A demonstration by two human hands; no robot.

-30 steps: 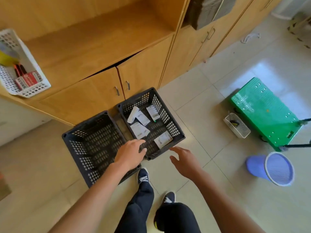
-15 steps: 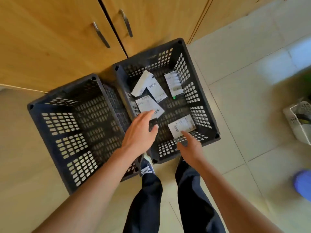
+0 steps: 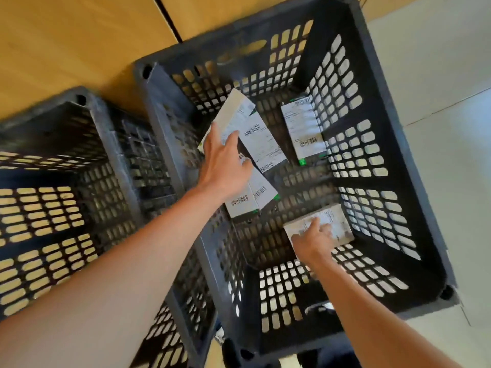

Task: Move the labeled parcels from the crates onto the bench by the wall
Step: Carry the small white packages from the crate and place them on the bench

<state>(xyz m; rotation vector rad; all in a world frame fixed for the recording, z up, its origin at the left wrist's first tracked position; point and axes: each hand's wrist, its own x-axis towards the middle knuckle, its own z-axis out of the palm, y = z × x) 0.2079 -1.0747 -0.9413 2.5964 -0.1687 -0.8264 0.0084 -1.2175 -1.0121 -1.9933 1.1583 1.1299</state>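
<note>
Both hands reach down into the right-hand dark slatted crate (image 3: 377,107), where all the labeled parcels lie on its floor. The left hand (image 3: 225,166) is spread with fingers fairly straight, resting across the leaning parcel (image 3: 233,112) by the crate's left wall and over another parcel (image 3: 252,197) beneath the palm, while the right hand (image 3: 313,239) has its fingers curled onto the near parcel (image 3: 337,224) by the right wall. Two more parcels, one central (image 3: 263,142) and one by the far right wall (image 3: 303,128), lie untouched, and the left crate (image 3: 53,181) stands just beside, against the wooden cabinet (image 3: 66,35).
</note>
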